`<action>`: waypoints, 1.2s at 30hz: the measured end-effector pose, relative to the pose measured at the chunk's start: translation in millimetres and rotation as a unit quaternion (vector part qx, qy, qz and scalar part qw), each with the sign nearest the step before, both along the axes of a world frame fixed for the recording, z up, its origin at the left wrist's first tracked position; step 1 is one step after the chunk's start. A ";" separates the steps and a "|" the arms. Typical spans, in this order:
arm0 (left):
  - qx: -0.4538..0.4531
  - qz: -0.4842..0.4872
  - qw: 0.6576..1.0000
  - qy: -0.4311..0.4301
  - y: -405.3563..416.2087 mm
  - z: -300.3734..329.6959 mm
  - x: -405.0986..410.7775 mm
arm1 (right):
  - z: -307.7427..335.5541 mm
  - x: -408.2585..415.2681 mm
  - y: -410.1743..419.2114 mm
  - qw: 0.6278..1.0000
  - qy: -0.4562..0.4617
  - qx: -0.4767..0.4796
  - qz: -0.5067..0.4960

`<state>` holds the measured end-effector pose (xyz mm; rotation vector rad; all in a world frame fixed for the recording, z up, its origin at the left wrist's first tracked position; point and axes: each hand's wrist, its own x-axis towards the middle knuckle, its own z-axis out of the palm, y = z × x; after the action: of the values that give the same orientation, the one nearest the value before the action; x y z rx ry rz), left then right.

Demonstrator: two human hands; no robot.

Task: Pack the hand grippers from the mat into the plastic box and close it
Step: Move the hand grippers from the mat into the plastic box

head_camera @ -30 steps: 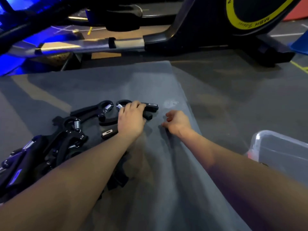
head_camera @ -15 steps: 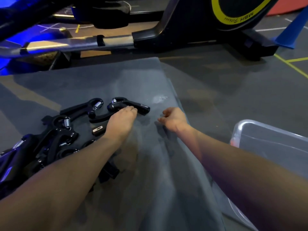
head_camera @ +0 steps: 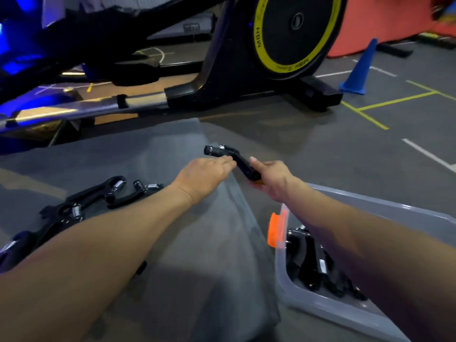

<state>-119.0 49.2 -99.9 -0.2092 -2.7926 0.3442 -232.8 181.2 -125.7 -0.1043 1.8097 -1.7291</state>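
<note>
Now a hand gripper (head_camera: 232, 161) is off the mat (head_camera: 197, 243) and held in the air between both hands, above the mat's right edge; half a second ago it lay on the mat under the left hand's fingers with the right hand empty beside it. Left hand (head_camera: 204, 175): fingertips touch the upper handle, fingers fairly straight, looks like a hand-off rather than a firm hold. Right hand (head_camera: 272, 177): grip closed around the lower handle, thumb on top. Judged: mid-transfer, one more gripper on its way to the plastic box (head_camera: 333, 314), which sits on the floor just right of the mat, open, orange latch (head_camera: 275, 229) on its near-left end, with several grippers (head_camera: 313, 262) already inside. More grippers (head_camera: 98, 196) lie in a pile on the mat's left side, so packing is not finished; no lid visible, closing not yet done. Room: the path from held gripper to box is short and open, down and toward the person, but the right forearm crosses over the box opening, and the box's left wall and latch sit right under that path. Exercise machine (head_camera: 271, 58) stands well beyond the mat, cone (head_camera: 357, 70) farther right, neither in the way.
</note>
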 end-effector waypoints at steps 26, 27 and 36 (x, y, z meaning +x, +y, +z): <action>0.195 0.057 0.952 -0.230 231.2 -86.3 -77.6 | -64.9 -23.3 276.7 0.933 0.032 0.320 -0.163; 0.200 0.071 0.946 -0.247 230.9 -93.3 -77.6 | -69.8 -21.4 276.8 0.930 0.024 0.330 -0.162; 0.276 0.125 0.890 -0.341 233.1 -140.2 -78.3 | -109.7 -17.0 274.2 0.907 -0.005 0.372 -0.197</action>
<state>-197.3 282.3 -240.1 0.2132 -3.4584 -0.5998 -249.8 455.5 -235.5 0.6207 2.4758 -1.1375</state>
